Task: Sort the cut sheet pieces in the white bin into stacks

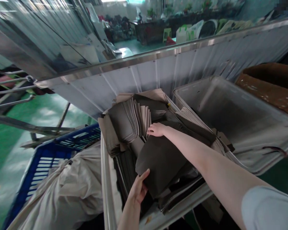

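A dark grey flat sheet, cut with a curved edge, lies tilted over the stacks in a white bin. My left hand grips its near left edge, thumb on top and fingers underneath. At the sheet's far edge is my right hand, fingers curled and pinched together on it; the fingertips are partly hidden. Just beyond those fingers stands a row of folded grey and beige pieces. More dark pieces stand on edge at the bin's left side. Whether they are cloth or another sheet material, I cannot tell.
A blue plastic crate with a beige cloth bundle adjoins the bin on the left. To the right are a grey tub and a brown container. A metal-panelled wall with windows runs behind; a metal rack stands left.
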Tool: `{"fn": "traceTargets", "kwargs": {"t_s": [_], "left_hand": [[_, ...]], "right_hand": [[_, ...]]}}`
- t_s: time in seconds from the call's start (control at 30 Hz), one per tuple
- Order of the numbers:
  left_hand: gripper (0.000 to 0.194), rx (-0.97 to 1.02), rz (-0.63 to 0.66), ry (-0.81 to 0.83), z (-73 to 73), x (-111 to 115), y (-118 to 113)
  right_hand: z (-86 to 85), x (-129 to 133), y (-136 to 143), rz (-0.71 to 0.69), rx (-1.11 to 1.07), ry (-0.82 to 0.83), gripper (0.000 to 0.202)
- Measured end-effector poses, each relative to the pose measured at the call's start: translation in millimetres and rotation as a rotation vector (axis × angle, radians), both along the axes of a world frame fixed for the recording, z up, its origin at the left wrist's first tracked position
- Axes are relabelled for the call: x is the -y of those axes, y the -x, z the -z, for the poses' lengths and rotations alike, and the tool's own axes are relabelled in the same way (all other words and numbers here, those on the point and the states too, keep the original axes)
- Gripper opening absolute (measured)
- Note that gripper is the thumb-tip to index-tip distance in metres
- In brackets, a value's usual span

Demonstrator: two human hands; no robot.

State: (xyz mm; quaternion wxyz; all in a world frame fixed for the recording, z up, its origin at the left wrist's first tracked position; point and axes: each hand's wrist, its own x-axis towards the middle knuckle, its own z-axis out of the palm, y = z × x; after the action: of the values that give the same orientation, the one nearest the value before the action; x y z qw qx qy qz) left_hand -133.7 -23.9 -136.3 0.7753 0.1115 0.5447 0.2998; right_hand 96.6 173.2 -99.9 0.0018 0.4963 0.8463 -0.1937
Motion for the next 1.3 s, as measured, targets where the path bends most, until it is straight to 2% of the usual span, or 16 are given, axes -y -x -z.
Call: {"fn": "traceTargets", "kwargs": {"t_s": [0.17,0.27,0.4,0.5,0.7,0.83,1.0,1.13,1.2,1.3], "left_hand": [[0.058,0.026,0.005,0.019,-9.5,2.5,-4.6],[0.064,0.027,0.020,0.051,-10.9,5.3,-7.6],[0.067,-0.014,-0.005,0.017,-8.2,7.1,-12.7],[0.067,-0.053,-0.022,0.001,-8.0,7.5,-15.7],[0.065,-0.045,-0.009,0.028,-9.7,7.7,-18.7],[0.066,-0.081,-0.019,0.047,-10.1,3.9,-21.4],[0.070,-0.166,-0.084,-0.018,-23.0,6.9,-30.9],[0.073,-0.289,-0.186,-0.175,-38.4,21.0,-42.9],[0.072,-0.326,-0.219,-0.217,-41.2,27.2,-46.5],[0.066,-0.331,-0.240,-0.233,-36.4,32.6,-44.1]], "right_hand": [[-4.9,70.1,-15.1,0.152,0.093,-0.092,0.041],[-7.5,90.7,-11.2,0.185,0.107,-0.149,0.039],[-2.8,67.5,2.4,0.095,0.026,-0.159,0.036],[2.7,54.9,4.2,0.130,0.018,-0.149,0.038],[9.9,84.3,-4.0,0.256,0.074,-0.155,0.059],[8.4,85.6,-2.0,0.263,0.058,-0.180,0.055],[3.0,74.3,-4.3,0.060,-0.070,-0.126,0.047],[0.4,79.8,-10.0,0.105,-0.110,-0.128,0.058],[-3.2,78.8,-14.1,0.096,-0.136,-0.045,0.065],[-14.5,63.9,-23.0,0.037,-0.089,0.216,0.073]]}}
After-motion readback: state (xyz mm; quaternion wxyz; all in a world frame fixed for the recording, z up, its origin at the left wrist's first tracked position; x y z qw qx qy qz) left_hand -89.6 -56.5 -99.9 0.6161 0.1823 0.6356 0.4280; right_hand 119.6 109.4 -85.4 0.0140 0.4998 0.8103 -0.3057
